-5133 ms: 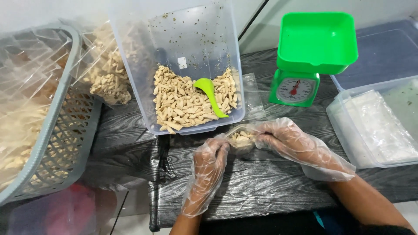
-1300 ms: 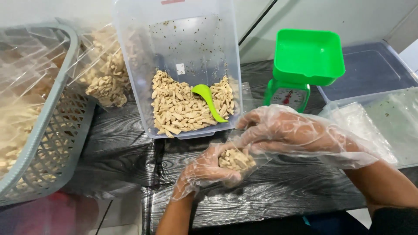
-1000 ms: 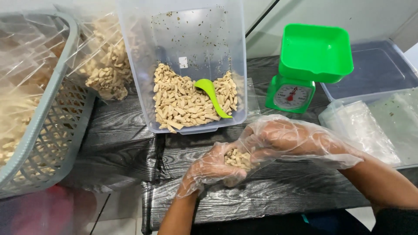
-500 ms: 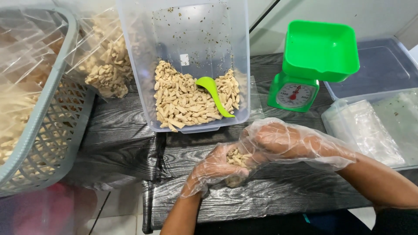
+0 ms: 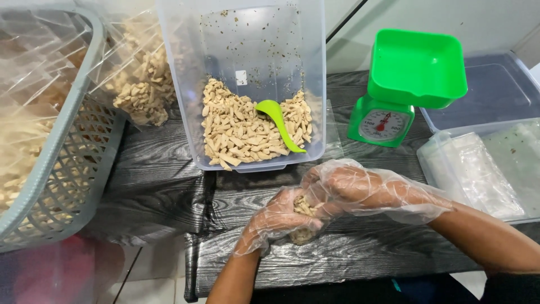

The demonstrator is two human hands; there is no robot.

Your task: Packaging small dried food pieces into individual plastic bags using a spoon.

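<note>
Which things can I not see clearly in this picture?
- Small bag of snack sticks, head view: mostly hidden by the left hand and right hand; whether it is sealed cannot be told.
- Scale dial: too small to read.
- Gray basket: cut off by the left edge.
- Contents under the spoon: hidden.

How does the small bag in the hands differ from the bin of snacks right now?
The bag is small, soft film, held off the table between left hand and right hand; the bin is large, rigid, resting tilted on the table. The bag is packed full; the bin is filled only at its low end, with a green scoop in it. Both are clear plastic holding the same beige sticks.
</note>
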